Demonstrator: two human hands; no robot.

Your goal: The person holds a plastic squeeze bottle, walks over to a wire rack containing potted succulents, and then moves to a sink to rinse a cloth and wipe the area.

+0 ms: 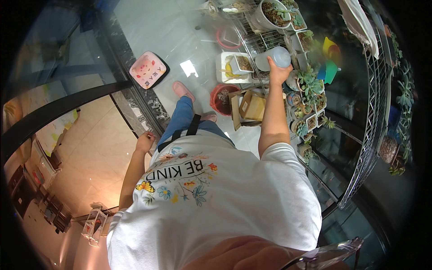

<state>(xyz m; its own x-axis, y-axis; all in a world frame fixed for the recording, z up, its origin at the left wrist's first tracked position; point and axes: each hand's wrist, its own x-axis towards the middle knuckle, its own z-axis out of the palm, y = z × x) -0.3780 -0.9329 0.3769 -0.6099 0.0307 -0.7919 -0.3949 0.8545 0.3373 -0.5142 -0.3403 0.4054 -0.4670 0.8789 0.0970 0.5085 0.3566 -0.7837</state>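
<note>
My right hand (279, 72) is wrapped around a translucent plastic bottle (264, 61), whose round bluish end (282, 57) faces up toward me. It is held over a wire rack (261, 38) of potted succulents. A succulent with broad pale-green leaves (309, 81) grows just right of that hand. Below and left of the bottle is a small white square pot (243, 64) of soil, in a white foam box (223, 79). My left hand (145, 141) hangs low at my side near the door track, fingers curled, with nothing visible in it.
A red pot (219, 103) and an open cardboard box (236, 116) stand by my feet. A pink stool (147, 70) is on the tiled floor by the dark stone threshold (152, 101). A black door frame (67, 109) runs along the left. Wire shelving (366, 135) rises on the right.
</note>
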